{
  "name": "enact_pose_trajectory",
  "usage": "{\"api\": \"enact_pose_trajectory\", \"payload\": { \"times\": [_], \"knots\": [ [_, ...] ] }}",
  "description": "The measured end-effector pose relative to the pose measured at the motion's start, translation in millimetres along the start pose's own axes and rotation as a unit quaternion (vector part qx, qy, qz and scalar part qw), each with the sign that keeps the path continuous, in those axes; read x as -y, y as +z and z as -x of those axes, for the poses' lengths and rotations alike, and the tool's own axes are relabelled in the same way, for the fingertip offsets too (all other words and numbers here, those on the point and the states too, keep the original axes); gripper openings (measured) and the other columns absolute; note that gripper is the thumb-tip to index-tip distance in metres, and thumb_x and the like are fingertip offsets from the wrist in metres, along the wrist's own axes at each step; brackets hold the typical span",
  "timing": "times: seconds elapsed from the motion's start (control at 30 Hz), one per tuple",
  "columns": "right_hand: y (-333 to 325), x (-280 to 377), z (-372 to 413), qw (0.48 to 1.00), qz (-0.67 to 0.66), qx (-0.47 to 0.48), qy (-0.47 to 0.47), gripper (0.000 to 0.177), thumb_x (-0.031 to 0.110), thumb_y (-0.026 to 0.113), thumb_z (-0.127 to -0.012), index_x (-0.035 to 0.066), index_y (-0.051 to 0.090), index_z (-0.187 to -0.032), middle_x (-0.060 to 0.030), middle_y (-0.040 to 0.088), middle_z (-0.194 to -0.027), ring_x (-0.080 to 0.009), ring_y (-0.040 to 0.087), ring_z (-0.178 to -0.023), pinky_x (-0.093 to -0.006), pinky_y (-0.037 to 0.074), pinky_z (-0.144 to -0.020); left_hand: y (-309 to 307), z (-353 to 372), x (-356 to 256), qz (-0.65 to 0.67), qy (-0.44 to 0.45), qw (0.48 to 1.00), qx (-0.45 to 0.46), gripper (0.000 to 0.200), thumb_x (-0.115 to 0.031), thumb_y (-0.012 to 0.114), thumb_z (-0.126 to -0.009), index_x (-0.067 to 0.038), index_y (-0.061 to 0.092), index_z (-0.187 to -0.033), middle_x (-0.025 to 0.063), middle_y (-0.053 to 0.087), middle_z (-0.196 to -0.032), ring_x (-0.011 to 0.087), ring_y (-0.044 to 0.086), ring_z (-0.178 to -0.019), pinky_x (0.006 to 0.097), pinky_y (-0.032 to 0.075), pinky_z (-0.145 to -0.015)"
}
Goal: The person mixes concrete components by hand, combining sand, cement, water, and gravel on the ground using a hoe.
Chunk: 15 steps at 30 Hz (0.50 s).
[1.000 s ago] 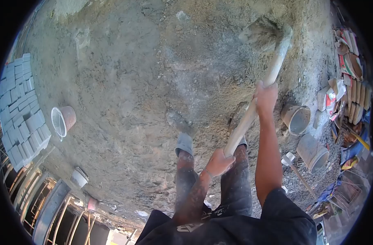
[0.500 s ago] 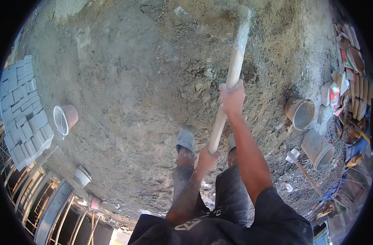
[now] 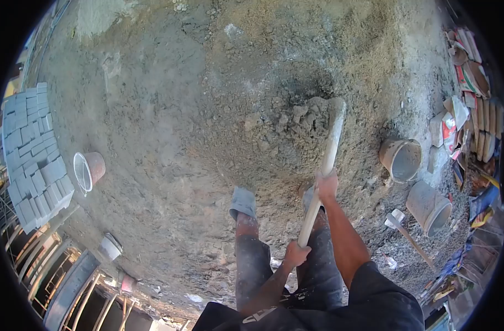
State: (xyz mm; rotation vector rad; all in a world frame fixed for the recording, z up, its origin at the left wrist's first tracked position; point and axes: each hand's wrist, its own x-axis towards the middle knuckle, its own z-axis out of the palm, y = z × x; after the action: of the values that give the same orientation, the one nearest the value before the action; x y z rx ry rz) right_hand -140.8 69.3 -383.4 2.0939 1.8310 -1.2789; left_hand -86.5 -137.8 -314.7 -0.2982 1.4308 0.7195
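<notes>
At the left edge of the ground stands a stack of grey paving blocks (image 3: 34,154), an orange bucket (image 3: 89,171) on its side just beside it. Near the middle, the left hand (image 3: 296,255) is closed around the lower end of the hoe (image 3: 329,149), and the right hand (image 3: 326,185) wraps the handle higher up. The hoe head (image 3: 336,105) (loaded with lumpy mix) sits in the sandy pile (image 3: 274,71). Toward the right edge lie a tan bucket (image 3: 401,159), a grey bucket (image 3: 428,207) and a mallet (image 3: 406,234).

Stacked grey blocks (image 3: 34,154) at left, tipped bucket (image 3: 89,171) near them, mallet (image 3: 398,219) at right
</notes>
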Motion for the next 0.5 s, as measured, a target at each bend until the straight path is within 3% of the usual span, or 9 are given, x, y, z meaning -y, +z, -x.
{"api": "enact_pose_trajectory", "payload": {
  "times": [0.07,0.13,0.2,0.3,0.33,0.4,0.43,0.5],
  "knots": [
    [-16.7,-5.1,12.7,0.999,0.01,-0.042,-0.023,0.039,0.021,0.061,-0.065,-0.004,0.049,-0.092,-0.0174,0.059,-0.069,-0.0286,0.061,-0.065,-0.037,0.048,-0.063,0.4,12.9,4.1,-0.045,-0.003,0.999,-0.004,0.023,-0.016,0.062,-0.068,0.004,0.055,-0.076,0.0139,0.057,-0.059,0.0235,0.058,-0.051,0.0353,0.047,-0.05],
    [-41.5,17.8,11.5,0.996,-0.054,-0.05,0.041,0.038,0.019,0.059,-0.065,-0.005,0.049,-0.093,-0.0171,0.059,-0.068,-0.0281,0.06,-0.061,-0.0367,0.047,-0.06,5.1,1.2,1.2,-0.082,0.117,0.99,-0.002,0.022,-0.012,0.059,-0.07,0.001,0.053,-0.087,0.0066,0.053,-0.055,0.0142,0.054,-0.044,0.0291,0.044,-0.041],
    [-49.3,35.6,-33.4,0.983,-0.04,-0.152,-0.095,0.036,0.018,0.059,-0.065,-0.005,0.049,-0.092,-0.0154,0.057,-0.064,-0.0251,0.059,-0.054,-0.0352,0.047,-0.054,-3.7,-31.9,-47.7,-0.103,0.195,0.975,0.009,0.021,-0.012,0.059,-0.069,0.001,0.054,-0.085,0.0064,0.054,-0.055,0.0149,0.053,-0.043,0.0295,0.044,-0.042],
    [-57.9,139.5,-86.3,0.974,-0.159,-0.121,-0.107,0.036,0.021,0.059,-0.066,-0.008,0.046,-0.084,-0.0159,0.055,-0.06,-0.028,0.058,-0.055,-0.0378,0.047,-0.054,-32.7,-69.0,-164.3,-0.105,0.201,0.974,-0.012,0.017,-0.012,0.059,-0.069,0.001,0.053,-0.078,0.0056,0.052,-0.052,0.0136,0.051,-0.042,0.0293,0.041,-0.04],
    [-44.3,151.3,-119.2,0.974,-0.091,-0.164,-0.124,0.04,0.023,0.06,-0.066,-0.009,0.047,-0.085,-0.0177,0.057,-0.062,-0.03,0.06,-0.057,-0.0378,0.048,-0.053,-41.9,-72.5,-186.5,-0.091,0.192,0.977,-0.017,0.017,-0.012,0.058,-0.069,0.002,0.053,-0.077,0.005,0.051,-0.052,0.0133,0.05,-0.041,0.0289,0.04,-0.039],
    [-12.4,176.2,-137.4,0.988,-0.078,-0.103,-0.087,0.043,0.026,0.061,-0.067,-0.01,0.048,-0.087,-0.022,0.059,-0.069,-0.0317,0.062,-0.065,-0.0381,0.05,-0.061,-56.2,-57.9,-195.6,-0.07,0.156,0.984,-0.046,0.016,-0.012,0.058,-0.069,0.002,0.052,-0.076,0.0046,0.05,-0.053,0.013,0.05,-0.041,0.0284,0.04,-0.038],
    [5.3,178.7,-119.7,0.997,-0.058,-0.028,-0.044,0.044,0.027,0.06,-0.067,-0.009,0.048,-0.09,-0.0254,0.059,-0.08,-0.0332,0.061,-0.078,-0.0388,0.049,-0.072,-64.1,-52.9,-198.1,-0.042,0.129,0.988,-0.075,0.016,-0.011,0.057,-0.069,0.002,0.052,-0.076,0.0042,0.05,-0.053,0.0127,0.049,-0.041,0.0279,0.039,-0.038],
    [72.9,129.9,-94.9,0.998,-0.016,0.062,0.005,0.047,0.027,0.06,-0.067,-0.008,0.046,-0.095,-0.0271,0.057,-0.091,-0.0393,0.056,-0.089,-0.0406,0.046,-0.078,-77.4,-42.0,-130.2,-0.043,0.068,0.988,-0.129,0.016,-0.011,0.056,-0.069,0.003,0.051,-0.077,0.0042,0.049,-0.054,0.0126,0.048,-0.041,0.0275,0.038,-0.036]
  ]
}}
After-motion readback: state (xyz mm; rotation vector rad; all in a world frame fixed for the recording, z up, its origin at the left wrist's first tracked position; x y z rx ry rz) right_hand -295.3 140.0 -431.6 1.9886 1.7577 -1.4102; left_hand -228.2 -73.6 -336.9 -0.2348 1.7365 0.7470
